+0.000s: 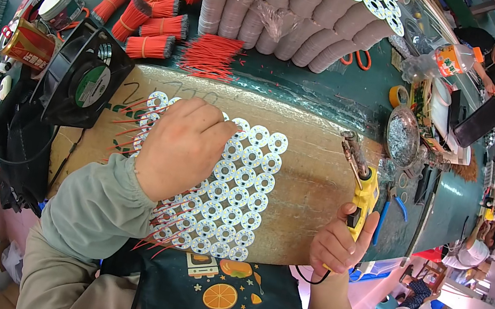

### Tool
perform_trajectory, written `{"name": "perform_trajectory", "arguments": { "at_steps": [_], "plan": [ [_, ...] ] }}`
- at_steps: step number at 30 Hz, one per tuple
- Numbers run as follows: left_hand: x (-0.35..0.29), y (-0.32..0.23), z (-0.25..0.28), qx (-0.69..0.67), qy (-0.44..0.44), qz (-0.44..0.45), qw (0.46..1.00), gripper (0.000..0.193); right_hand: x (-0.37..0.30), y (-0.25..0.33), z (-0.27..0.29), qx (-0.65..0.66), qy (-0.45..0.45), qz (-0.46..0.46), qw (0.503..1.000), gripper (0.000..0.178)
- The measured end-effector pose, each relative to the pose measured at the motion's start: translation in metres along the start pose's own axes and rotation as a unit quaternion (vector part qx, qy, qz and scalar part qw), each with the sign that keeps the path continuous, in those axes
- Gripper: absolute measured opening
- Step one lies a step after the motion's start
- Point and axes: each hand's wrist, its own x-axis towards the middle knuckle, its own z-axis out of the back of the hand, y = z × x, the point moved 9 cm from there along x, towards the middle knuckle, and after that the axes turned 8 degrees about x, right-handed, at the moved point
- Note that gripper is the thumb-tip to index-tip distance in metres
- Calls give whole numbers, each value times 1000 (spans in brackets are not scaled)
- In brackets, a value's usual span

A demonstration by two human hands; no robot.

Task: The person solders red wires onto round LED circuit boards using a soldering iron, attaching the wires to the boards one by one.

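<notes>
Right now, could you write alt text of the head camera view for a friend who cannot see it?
A person's left hand rests on a grid of small white round circuit boards on a wooden board, while the right hand holds a yellow-handled soldering iron. Bundles of red wires, stacks of round boards and a black fan sit behind on the green bench.

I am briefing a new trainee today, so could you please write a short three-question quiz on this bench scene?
1. True or false: the right hand holds a yellow-handled soldering iron.
2. What does the left hand rest on?
A. the black fan
B. the grid of white round boards
C. the scissors
3. What colour are the wire bundles behind the wooden board?

Key: 1 true; 2 B; 3 red.
</notes>
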Motion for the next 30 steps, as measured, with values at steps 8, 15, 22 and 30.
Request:
{"name": "perform_trajectory", "arguments": {
  "at_steps": [8,15,22,30],
  "plan": [
    [2,-1,1,-18,2,9,1000,19,-15,21,-12,-94,-17,74,993,67],
    [4,-3,2,-1,5,10,1000,16,-105,102,-33,-156,-85,301,937,56],
    [5,-5,-3,6,12,16,1000,15,-181,146,-22,-261,-243,415,837,51],
    [5,-7,-4,11,18,16,1000,15,-180,137,-32,-233,-207,414,855,49]
  ]
}}
